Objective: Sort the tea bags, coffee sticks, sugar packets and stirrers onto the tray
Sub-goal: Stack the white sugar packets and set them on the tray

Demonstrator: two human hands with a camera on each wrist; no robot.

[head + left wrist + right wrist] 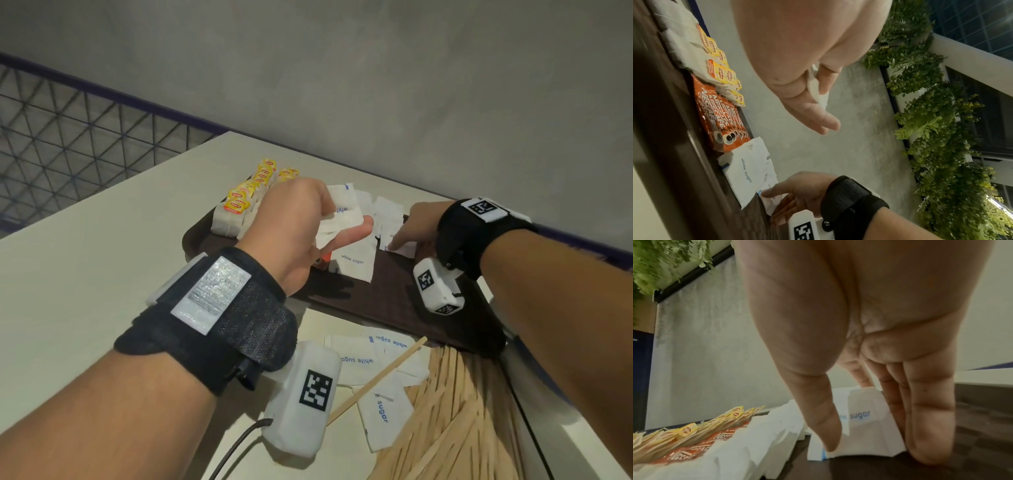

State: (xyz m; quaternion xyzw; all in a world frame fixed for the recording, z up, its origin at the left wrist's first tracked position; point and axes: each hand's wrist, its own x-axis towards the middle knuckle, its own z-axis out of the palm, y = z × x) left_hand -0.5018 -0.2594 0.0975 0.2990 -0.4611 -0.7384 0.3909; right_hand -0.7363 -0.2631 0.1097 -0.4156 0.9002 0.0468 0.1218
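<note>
Nearest the head camera, a loose fan of wooden stirrers is seen at the near edge of the bench, with several white sugar packets scattered beside it and one stray stirrer laid across them. None of these has yet been moved to the tray, so the sorting is judged to be only partly done.

Farther off, a dark brown tray is set on the bench near the wall. A row of yellow-tagged tea bags is stacked at its far left end, and orange Nescafé coffee sticks are lined up next to them, each kind kept to its own patch. Sugar packets are gathered to the right of the sticks.

A small bundle of sugar packets is gripped in the left hand and held above the tray, apparently as a supply to be dealt from. The right hand is lowered to the tray with fingers extended; a single packet is pressed flat under its fingertips, seemingly so that it can be squared against its neighbours.

The bench top is pale and matte. A grey wall with a dark blue skirting strip is seen behind it, a wire mesh panel to the left, and hanging greenery above in the wrist views.
</note>
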